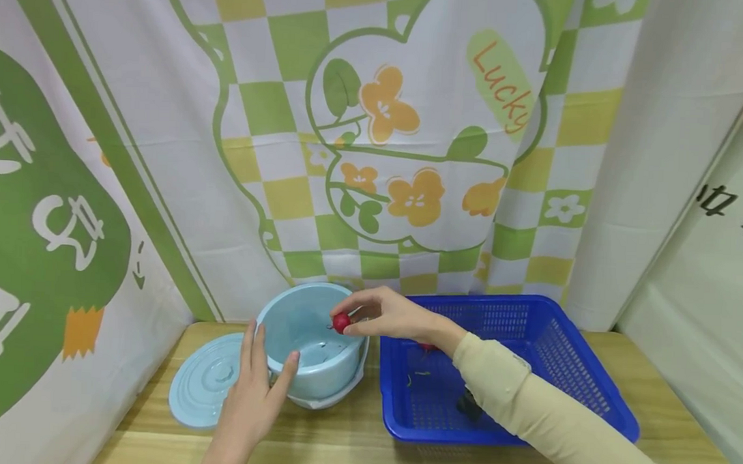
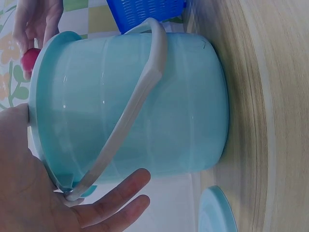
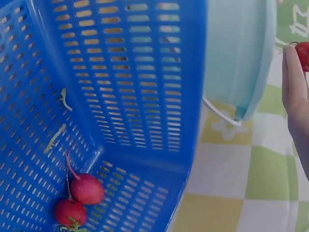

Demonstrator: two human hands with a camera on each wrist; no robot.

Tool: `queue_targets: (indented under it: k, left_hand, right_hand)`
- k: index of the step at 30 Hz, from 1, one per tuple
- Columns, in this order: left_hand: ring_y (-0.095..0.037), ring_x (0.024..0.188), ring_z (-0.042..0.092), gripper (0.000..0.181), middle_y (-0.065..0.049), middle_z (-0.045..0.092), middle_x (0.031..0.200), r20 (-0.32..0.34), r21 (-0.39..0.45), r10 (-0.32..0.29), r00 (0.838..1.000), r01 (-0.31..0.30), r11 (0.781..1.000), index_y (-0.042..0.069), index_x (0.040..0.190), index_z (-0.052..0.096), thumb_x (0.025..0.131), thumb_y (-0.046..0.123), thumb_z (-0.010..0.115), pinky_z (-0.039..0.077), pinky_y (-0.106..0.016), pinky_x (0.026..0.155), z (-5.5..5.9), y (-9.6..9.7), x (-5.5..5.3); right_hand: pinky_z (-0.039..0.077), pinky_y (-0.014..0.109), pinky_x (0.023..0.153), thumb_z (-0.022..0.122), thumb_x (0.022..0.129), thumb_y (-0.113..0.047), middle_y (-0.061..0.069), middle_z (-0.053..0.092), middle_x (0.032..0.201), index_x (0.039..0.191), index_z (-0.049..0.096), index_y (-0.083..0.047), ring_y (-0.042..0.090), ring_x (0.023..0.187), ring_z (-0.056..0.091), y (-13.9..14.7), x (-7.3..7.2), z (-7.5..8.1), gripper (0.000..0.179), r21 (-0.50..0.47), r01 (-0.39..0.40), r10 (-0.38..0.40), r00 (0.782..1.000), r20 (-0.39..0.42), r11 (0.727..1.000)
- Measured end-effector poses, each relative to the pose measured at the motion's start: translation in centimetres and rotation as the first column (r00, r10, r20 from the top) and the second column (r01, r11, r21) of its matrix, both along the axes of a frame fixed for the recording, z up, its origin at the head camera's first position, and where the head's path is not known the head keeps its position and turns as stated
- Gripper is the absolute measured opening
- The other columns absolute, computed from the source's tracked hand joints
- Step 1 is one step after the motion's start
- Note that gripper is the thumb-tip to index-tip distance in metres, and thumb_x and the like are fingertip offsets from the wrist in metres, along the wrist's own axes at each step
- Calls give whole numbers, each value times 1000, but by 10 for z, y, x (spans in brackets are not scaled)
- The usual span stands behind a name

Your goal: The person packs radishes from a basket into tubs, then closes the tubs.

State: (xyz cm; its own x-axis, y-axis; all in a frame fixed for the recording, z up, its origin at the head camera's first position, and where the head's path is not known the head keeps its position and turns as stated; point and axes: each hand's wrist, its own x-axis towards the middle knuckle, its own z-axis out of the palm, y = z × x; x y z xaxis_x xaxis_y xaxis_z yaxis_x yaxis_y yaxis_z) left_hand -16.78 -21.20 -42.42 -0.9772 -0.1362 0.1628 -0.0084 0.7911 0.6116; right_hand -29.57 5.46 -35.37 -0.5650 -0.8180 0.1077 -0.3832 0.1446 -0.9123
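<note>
My right hand (image 1: 387, 314) pinches a small red radish (image 1: 341, 322) by its fingertips, above the right side of a light blue bucket (image 1: 323, 382). A thin root hangs off this radish (image 3: 303, 54) in the right wrist view. At the bucket's left and front rim my left hand (image 1: 255, 385) touches with fingers spread and fairly straight. In the left wrist view the bucket (image 2: 130, 106) stands upright, its pale handle (image 2: 130, 108) lowered along the side. A few thin dark strands show inside the bucket.
A blue perforated basket (image 1: 593, 383) stands to the right, holding two radishes (image 3: 87, 188), green scraps (image 3: 55, 137) and a dark item (image 1: 468, 405) of unclear kind. Left of the bucket, its round lid (image 1: 197, 383) lies on the wooden table (image 1: 339, 456). Printed curtains (image 1: 412, 124) hang behind.
</note>
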Motion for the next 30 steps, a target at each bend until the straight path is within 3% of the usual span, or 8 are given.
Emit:
queue_targets:
  k: [9,30]
  left_hand:
    - [-60,116,62,95,-2,-12,177,9,1,-3,1000,3,1000,11,171,-1,107,70,37,54,-73,83,0,1,3]
    - [-60,113,63,97,0,-14,177,13,-4,-8,1000,8,1000,11,171,-2,106,72,36,55,-73,81,1,0,1]
  right_hand:
    - [59,34,94,74,101,-13,2,70,132,137,70,-10,19,119,68,-16,7,-9,37,33,-34,36,999,-36,999]
    - [60,27,89,79,98,-18,-4,72,127,131,74,-17,14,114,70,-33,-2,-2,33,198,-7,34,991,-133,980]
